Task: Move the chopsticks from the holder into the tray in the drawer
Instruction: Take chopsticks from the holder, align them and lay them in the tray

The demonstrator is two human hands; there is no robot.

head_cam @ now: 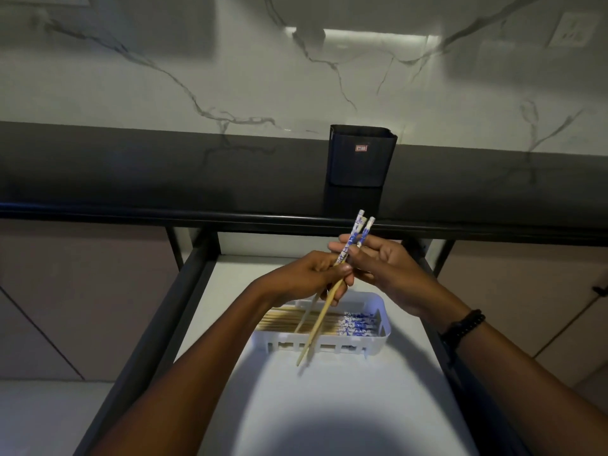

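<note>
Two wooden chopsticks (324, 311) with blue-and-white patterned tops are held tilted above the open drawer. My left hand (306, 278) grips them at mid-length, and my right hand (385, 268) pinches them near the patterned tops. Their bare tips hang over the front wall of the white slotted tray (378, 340), which holds several matching chopsticks lying flat. The black holder (360, 159) stands on the dark counter behind; I see nothing sticking out of it.
The white drawer floor (345, 399) runs toward me between black drawer sides (184, 291). A dark counter edge (131, 215) crosses above the drawer. Behind it is a marble-patterned wall with a socket (574, 29) at top right.
</note>
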